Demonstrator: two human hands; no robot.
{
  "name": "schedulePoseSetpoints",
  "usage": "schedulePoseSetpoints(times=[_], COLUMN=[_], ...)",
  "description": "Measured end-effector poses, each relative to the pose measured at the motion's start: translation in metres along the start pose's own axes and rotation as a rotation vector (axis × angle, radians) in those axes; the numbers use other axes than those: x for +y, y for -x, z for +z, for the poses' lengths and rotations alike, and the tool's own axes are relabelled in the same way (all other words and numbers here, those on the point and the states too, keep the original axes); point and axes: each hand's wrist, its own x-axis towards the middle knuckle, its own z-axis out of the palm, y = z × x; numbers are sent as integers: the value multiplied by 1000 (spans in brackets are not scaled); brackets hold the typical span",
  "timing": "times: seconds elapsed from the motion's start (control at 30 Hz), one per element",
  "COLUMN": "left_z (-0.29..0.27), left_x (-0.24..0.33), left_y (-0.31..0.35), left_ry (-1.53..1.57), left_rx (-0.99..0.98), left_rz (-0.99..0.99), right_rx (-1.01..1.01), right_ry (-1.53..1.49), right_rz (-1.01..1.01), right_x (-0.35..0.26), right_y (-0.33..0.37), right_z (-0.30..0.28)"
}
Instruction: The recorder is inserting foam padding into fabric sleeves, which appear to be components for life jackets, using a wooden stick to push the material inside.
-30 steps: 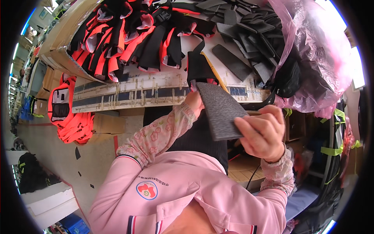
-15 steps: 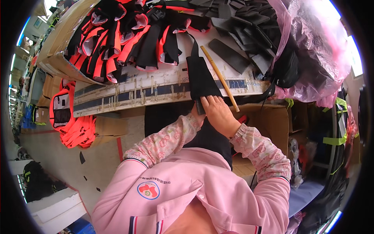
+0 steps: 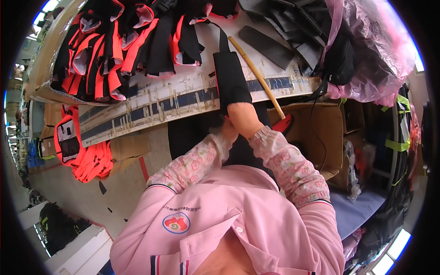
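A black fabric sleeve (image 3: 230, 75) with a strap at its far end lies over the table's near edge. My right hand (image 3: 244, 115) reaches into its near opening; the fabric covers the fingers, so their pose is hidden. Close beside that wrist, my left hand (image 3: 228, 131) is closed at the sleeve's near edge, where a bit of red shows. Its fingertips are partly hidden. The grey foam strip seen earlier at the opening is out of sight. Right of the sleeve, a wooden stick (image 3: 257, 78) lies slanting, its near end jutting past the table edge.
Red-and-black fabric pieces (image 3: 110, 59) are heaped at the far left beside a cardboard box (image 3: 48, 68). Dark foam strips (image 3: 268, 46) pile up at the far right, beside a pink plastic bag (image 3: 373, 50). An open carton (image 3: 316, 133) stands under the table's right side.
My right hand has gone from lying on the sleeve's near end to inside its opening. The foam strip there has gone from sight. The view has shifted slightly.
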Motion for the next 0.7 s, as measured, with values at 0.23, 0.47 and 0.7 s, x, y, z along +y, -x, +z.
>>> schedulePoseSetpoints(times=[0.23, 0.47, 0.7], left_z=[-1, -16, -22], left_x=[74, 8, 6], left_y=[-18, -16, -15], left_ry=[246, 220, 258], left_rx=[15, -97, -129], left_rz=[-32, -57, 19], right_rx=[-334, -158, 300], right_ry=[114, -122, -261], right_rz=[125, 96, 69], right_x=[48, -21, -12], right_y=[-33, 15, 19], right_z=[51, -21, 36])
